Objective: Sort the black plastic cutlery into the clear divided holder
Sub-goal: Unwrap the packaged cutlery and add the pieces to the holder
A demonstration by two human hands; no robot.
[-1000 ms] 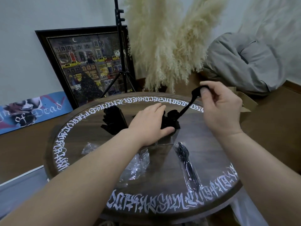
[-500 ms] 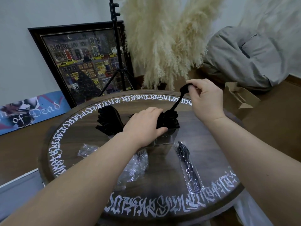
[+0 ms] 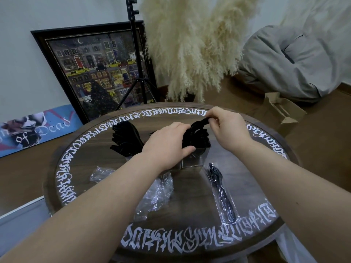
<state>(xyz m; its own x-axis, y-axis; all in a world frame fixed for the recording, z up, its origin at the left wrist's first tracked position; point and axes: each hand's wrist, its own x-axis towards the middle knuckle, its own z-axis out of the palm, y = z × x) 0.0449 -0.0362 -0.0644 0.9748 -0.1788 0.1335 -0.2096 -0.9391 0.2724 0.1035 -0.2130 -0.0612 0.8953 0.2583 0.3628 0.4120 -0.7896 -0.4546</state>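
Centrally on round table (image 3: pixel 247 168): clear divided holder (image 3: pixel 191 160), glossy black plastic cutlery bunched upright inside. Left compartment, fanned handles (image 3: pixel 124 138); right compartment, dense black bundle (image 3: pixel 197 138). Right hand (image 3: pixel 228 126) pinching one black piece (image 3: pixel 202 122) atop that bundle. Left hand (image 3: pixel 168 145) curled round holder's middle. Nearer, wrapped fork (image 3: pixel 220 188) and empty wrappers (image 3: pixel 157 194).
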